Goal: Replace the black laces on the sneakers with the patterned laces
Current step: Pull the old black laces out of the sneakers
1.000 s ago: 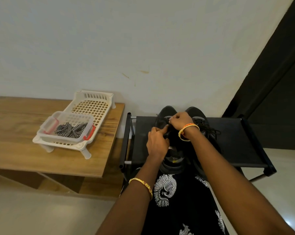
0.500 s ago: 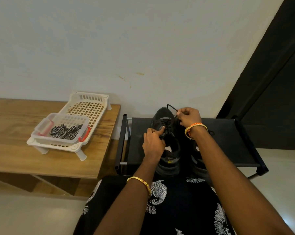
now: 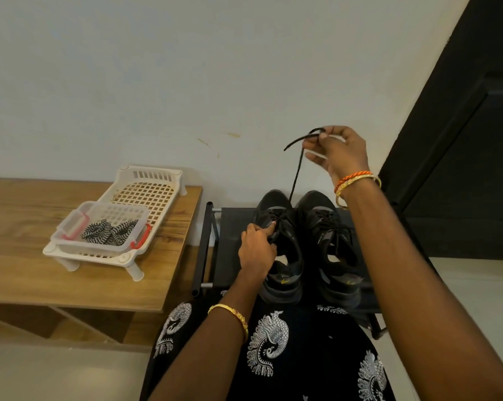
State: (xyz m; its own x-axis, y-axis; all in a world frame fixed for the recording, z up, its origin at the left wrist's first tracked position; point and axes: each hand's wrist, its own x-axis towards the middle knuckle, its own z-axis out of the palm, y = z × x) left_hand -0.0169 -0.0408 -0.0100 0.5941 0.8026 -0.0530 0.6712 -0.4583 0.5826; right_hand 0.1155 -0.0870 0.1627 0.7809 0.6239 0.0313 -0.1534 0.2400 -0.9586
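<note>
Pale wall, wooden bench, black rack bearing 2 sneakers.

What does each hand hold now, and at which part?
The right hand pinches the black lace near its free end. The left hand pinches the lacing of the left sneaker.

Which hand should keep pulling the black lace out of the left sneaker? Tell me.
Right. The right hand already pinches the black lace, raised taut above the left sneaker; the left hand is occupied steadying that sneaker.
</note>
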